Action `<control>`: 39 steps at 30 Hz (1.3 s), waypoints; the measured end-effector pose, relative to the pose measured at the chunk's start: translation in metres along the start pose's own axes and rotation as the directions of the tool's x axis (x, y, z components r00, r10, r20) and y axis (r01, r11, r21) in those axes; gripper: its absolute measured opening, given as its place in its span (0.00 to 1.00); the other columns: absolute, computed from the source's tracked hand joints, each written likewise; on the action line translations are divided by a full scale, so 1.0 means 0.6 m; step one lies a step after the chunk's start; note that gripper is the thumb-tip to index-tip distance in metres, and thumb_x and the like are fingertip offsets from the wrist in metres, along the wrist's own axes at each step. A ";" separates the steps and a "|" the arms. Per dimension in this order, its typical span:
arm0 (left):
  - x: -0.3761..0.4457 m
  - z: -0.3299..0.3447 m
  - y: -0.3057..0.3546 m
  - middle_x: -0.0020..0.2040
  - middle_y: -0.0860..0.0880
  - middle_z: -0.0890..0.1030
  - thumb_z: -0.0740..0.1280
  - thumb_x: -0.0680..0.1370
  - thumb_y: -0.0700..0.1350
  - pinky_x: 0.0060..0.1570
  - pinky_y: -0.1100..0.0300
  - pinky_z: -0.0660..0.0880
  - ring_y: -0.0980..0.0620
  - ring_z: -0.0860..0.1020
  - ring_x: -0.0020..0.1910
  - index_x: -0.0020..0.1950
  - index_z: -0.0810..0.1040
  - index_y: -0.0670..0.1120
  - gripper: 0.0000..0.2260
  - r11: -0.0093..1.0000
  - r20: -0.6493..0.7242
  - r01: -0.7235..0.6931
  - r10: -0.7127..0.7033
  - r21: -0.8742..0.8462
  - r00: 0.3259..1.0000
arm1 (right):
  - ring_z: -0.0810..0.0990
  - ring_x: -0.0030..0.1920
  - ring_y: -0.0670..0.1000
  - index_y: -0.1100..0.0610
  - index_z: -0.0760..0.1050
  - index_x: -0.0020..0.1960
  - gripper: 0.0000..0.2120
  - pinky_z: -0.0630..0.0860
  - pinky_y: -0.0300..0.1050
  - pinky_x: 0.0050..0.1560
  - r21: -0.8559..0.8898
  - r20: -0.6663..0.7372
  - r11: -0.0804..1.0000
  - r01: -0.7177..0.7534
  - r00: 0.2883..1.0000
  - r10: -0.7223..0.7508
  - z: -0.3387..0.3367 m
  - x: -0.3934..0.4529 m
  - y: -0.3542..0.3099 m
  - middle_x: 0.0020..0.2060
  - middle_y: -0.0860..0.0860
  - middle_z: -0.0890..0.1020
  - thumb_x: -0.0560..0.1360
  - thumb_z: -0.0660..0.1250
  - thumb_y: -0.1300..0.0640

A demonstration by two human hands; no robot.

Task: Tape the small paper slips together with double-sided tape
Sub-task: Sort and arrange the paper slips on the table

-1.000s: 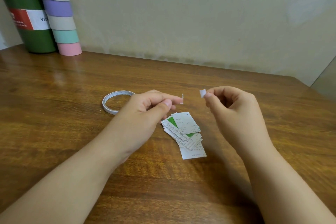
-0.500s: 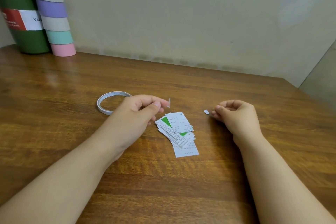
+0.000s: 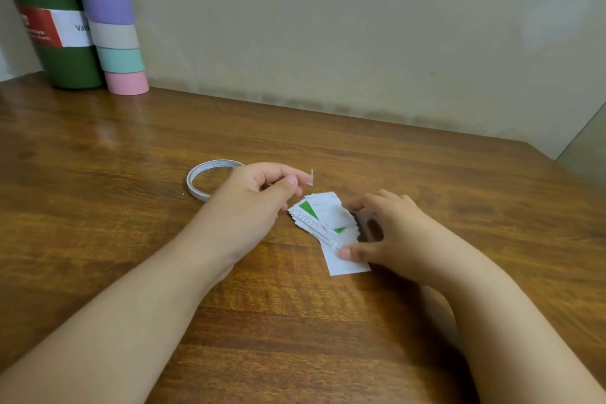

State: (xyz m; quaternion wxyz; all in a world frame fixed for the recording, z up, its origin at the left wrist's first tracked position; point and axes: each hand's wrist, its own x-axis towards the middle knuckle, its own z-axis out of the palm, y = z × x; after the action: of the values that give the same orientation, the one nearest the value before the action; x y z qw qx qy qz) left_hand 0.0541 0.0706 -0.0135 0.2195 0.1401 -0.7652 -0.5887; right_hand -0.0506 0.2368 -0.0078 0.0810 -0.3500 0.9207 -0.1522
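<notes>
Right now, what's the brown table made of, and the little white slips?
The brown table looks like glossy varnished wood or wood-look laminate: grain lines and shiny reflections show. The little white slips look like thin matte printed paper, fanned flat with faint print and green marks.

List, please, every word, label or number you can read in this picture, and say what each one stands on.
"Vac", cut off by the striped tube in front: on the white part of the green bottle's label.
Small white lines on the red part of the label: too blurred to read.
Print on the paper slips: too small to read.
Tape roll: no readable text.
</notes>
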 end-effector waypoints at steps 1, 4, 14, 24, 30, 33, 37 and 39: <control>0.000 0.001 0.000 0.41 0.57 0.82 0.61 0.80 0.43 0.43 0.63 0.70 0.61 0.74 0.37 0.42 0.83 0.57 0.14 1.000 0.002 0.000 0.000 0.005 1.000 | 0.63 0.61 0.47 0.41 0.68 0.66 0.28 0.63 0.45 0.61 0.004 -0.048 1.000 0.002 0.999 -0.002 0.004 0.006 0.005 0.56 0.39 0.71 0.68 0.72 0.42; -0.001 0.004 0.000 0.44 0.55 0.82 0.61 0.79 0.44 0.45 0.60 0.70 0.59 0.74 0.39 0.42 0.83 0.56 0.13 1.000 0.007 0.004 -0.004 0.020 1.000 | 0.63 0.62 0.47 0.41 0.70 0.65 0.21 0.59 0.45 0.57 -0.005 -0.125 1.000 0.000 0.992 0.000 0.012 0.021 0.015 0.54 0.40 0.73 0.73 0.69 0.44; 0.004 0.002 0.001 0.46 0.56 0.80 0.61 0.80 0.44 0.48 0.60 0.71 0.59 0.75 0.44 0.47 0.81 0.57 0.11 0.999 -0.085 0.037 -0.035 0.019 0.996 | 0.59 0.72 0.45 0.44 0.67 0.70 0.18 0.51 0.48 0.70 -0.078 -0.130 0.979 0.186 0.972 -0.195 0.050 0.036 -0.024 0.71 0.40 0.66 0.80 0.57 0.46; 0.007 -0.001 0.004 0.47 0.57 0.79 0.61 0.79 0.43 0.51 0.59 0.72 0.59 0.74 0.45 0.47 0.80 0.56 0.11 0.999 -0.136 0.036 -0.033 0.019 0.990 | 0.66 0.62 0.48 0.50 0.71 0.66 0.20 0.62 0.39 0.57 0.001 -0.197 0.996 0.085 0.977 -0.083 0.056 0.045 -0.027 0.59 0.45 0.71 0.77 0.63 0.44; 0.005 -0.003 0.007 0.48 0.57 0.79 0.61 0.79 0.44 0.53 0.57 0.73 0.58 0.74 0.46 0.47 0.80 0.57 0.11 0.999 -0.126 0.045 -0.041 0.022 0.991 | 0.64 0.65 0.49 0.47 0.69 0.66 0.20 0.63 0.47 0.66 0.053 -0.168 0.998 0.018 0.986 -0.008 0.050 0.043 -0.037 0.61 0.44 0.69 0.76 0.64 0.44; 0.005 -0.003 0.007 0.50 0.56 0.79 0.60 0.80 0.44 0.56 0.55 0.73 0.57 0.74 0.48 0.46 0.80 0.57 0.11 0.998 -0.122 0.056 -0.052 0.033 0.991 | 0.61 0.67 0.50 0.46 0.66 0.69 0.23 0.58 0.49 0.67 0.012 -0.124 1.000 -0.017 0.992 0.019 0.049 0.047 -0.035 0.67 0.43 0.67 0.76 0.63 0.43; 0.004 -0.002 0.008 0.49 0.56 0.78 0.60 0.80 0.44 0.58 0.53 0.73 0.56 0.74 0.49 0.46 0.80 0.57 0.11 0.997 -0.115 0.063 -0.057 0.042 0.992 | 0.65 0.64 0.48 0.46 0.68 0.65 0.22 0.62 0.49 0.66 0.094 -0.184 0.996 0.000 0.983 0.018 0.049 0.047 -0.034 0.60 0.42 0.72 0.74 0.68 0.44; 0.004 -0.002 0.009 0.50 0.56 0.78 0.60 0.80 0.44 0.58 0.53 0.73 0.56 0.74 0.50 0.46 0.80 0.57 0.11 0.996 -0.111 0.067 -0.061 0.051 0.992 | 0.66 0.63 0.47 0.46 0.69 0.63 0.22 0.63 0.51 0.66 0.134 -0.226 0.990 0.032 0.974 0.000 0.049 0.046 -0.033 0.59 0.42 0.73 0.72 0.70 0.45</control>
State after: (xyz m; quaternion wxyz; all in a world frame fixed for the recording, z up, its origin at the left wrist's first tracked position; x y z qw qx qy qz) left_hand 0.0528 0.0700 -0.0078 0.2381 0.2027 -0.7630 -0.5657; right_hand -0.0512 0.1982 -0.0300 -0.0013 -0.3315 0.9085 -0.2544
